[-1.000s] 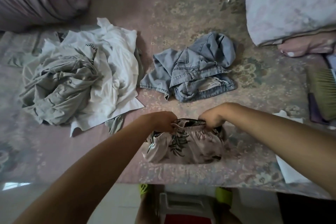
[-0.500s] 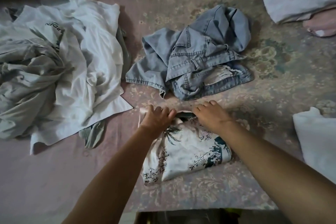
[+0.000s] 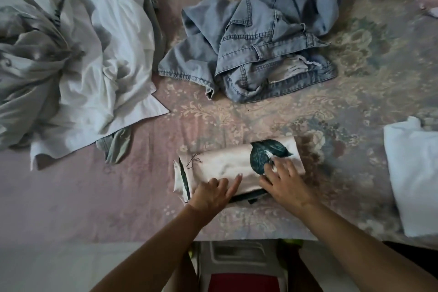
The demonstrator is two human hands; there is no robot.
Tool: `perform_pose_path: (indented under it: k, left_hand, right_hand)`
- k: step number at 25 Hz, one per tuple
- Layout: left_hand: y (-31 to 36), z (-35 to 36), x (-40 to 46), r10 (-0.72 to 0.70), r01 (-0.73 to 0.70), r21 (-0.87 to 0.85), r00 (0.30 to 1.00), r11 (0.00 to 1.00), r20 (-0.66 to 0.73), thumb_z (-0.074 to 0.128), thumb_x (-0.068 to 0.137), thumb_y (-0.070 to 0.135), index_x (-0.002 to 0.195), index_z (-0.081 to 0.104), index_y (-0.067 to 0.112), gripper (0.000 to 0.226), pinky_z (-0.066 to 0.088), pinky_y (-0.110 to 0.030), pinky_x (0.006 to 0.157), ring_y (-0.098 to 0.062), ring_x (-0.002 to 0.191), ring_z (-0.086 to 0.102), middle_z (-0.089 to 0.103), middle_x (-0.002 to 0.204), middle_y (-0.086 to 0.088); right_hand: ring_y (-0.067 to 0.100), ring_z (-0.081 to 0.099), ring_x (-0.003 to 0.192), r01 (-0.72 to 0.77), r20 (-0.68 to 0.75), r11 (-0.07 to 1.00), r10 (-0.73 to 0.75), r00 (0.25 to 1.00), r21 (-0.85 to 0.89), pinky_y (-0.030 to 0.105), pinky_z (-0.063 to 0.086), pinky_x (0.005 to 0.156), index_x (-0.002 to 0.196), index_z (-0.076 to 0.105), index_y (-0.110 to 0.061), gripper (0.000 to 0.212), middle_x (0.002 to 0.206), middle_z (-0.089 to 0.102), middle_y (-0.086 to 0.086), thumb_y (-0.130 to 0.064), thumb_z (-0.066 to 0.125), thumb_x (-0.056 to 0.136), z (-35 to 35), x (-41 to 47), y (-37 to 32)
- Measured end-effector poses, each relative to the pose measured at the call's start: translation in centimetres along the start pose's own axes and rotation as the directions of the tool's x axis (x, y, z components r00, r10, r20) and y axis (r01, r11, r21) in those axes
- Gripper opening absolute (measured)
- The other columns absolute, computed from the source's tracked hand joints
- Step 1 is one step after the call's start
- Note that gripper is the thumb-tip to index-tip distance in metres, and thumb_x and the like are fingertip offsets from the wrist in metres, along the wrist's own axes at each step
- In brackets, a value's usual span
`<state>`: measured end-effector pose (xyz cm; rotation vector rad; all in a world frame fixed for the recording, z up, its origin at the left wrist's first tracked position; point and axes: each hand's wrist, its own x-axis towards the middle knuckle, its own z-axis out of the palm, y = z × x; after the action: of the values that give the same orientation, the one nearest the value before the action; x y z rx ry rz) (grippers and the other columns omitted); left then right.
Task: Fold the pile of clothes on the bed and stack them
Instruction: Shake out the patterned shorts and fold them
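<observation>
Beyond the folded floral garment (image 3: pixel 227 163) under flat, spread fingers (image 3: pixel 238 181) lie crumpled jeans (image 3: pixel 256 50).

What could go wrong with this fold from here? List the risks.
1. The satin leaf-print garment looks slippery; once the left hand and right hand lift, the fold may slide open, and its left end already sticks out unevenly.
2. The folded white item lies near the bed's front edge, so stacking there might tip things off.
3. The crumpled jeans and white pile crowd the space behind.
</observation>
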<state>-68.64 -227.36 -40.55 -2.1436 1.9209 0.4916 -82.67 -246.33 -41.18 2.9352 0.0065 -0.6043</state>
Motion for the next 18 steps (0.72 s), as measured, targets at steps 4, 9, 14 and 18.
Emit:
perform_pose_path:
  k: [4,9,14,18]
  left_hand:
    - [0.9,1.7,0.6,-0.179,0.194,-0.093,0.972,0.977,0.152,0.079,0.066,0.018,0.146,0.015,0.009,0.103,0.050,-0.034,0.054,-0.030,0.080,0.059,0.058,0.116,-0.018]
    - [2.4,1.3,-0.9,-0.357,0.395,-0.166,0.908,0.904,0.219,0.064,0.079,0.045,0.149,-0.006,0.014,0.104,0.035,-0.058,0.099,-0.033,0.123,0.040,0.032,0.140,-0.018]
    - [2.8,1.9,0.1,-0.375,0.373,-0.235,0.926,0.897,0.042,0.031,0.085,0.062,0.148,0.027,0.017,0.078,0.008,-0.061,0.111,-0.037,0.140,0.020,0.029,0.152,-0.017]
    - [4.3,4.4,-1.1,-0.350,0.379,-0.291,0.925,0.879,0.147,0.022,0.085,0.069,0.149,0.025,0.025,0.077,0.011,-0.073,0.104,-0.035,0.144,0.011,0.013,0.158,-0.011]
  right_hand:
    - [0.041,0.035,0.131,-0.099,0.010,0.992,0.099,0.995,0.075,0.062,0.032,0.100,0.143,0.025,-0.014,0.084,0.144,0.038,0.018,-0.015,0.065,0.070,2.8,-1.4,-2.4]
    - [0.035,0.028,0.137,-0.280,0.037,0.932,0.279,0.960,0.229,0.059,0.016,0.106,0.146,0.021,-0.017,0.109,0.148,0.034,0.018,-0.005,0.078,0.054,2.3,-0.6,-3.9]
    - [0.030,0.025,0.140,-0.276,-0.039,0.919,0.298,0.954,0.281,0.050,0.006,0.112,0.152,0.009,-0.019,0.113,0.151,0.032,0.014,0.003,0.071,0.059,3.0,0.8,-3.3]
    - [0.034,0.013,0.143,-0.185,0.046,0.934,0.180,0.983,0.306,0.057,0.013,0.108,0.152,0.001,-0.021,0.103,0.155,0.021,0.016,-0.035,0.065,0.073,3.6,-1.6,-3.6]
